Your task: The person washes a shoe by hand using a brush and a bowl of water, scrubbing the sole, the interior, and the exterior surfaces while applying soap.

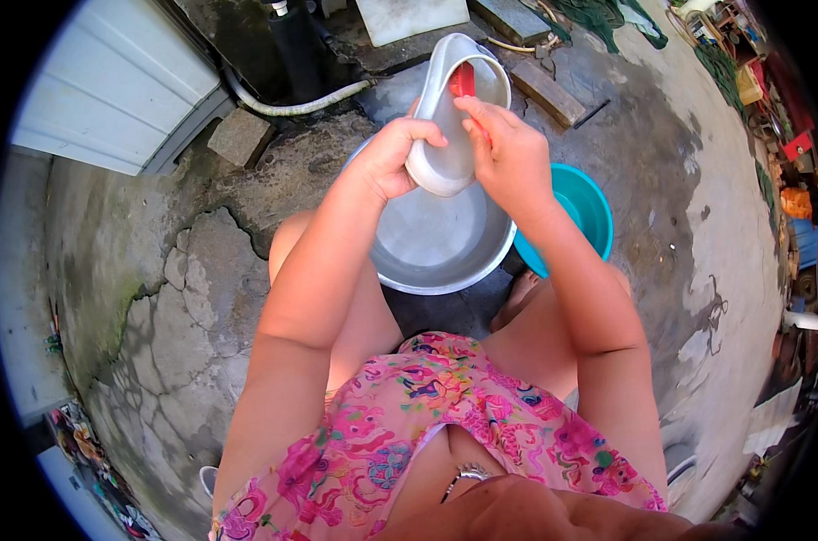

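Note:
My left hand (398, 155) grips a white shoe (442, 162) by its side, thumb over the upper. The shoe is tilted, with its rounded end towards me and its opening on the far side. Between the fingers of my right hand (510, 149) is the handle of a red scrubbing brush (463, 80). The brush head sits at the shoe's opening, partly inside it; its bristles are mostly hidden. Below both hands stands a wide metal basin (442, 280), which seems to hold some water. A teal plastic basin (595, 209) stands to its right, partly behind my right forearm.
A concrete block (240, 137) and a ribbed hose (307, 107) lie at the far left, by a white panelled cabinet (118, 81). Bricks (547, 95) and a white slab (412, 17) lie beyond the basins. The concrete floor (199, 284) is cracked and partly wet.

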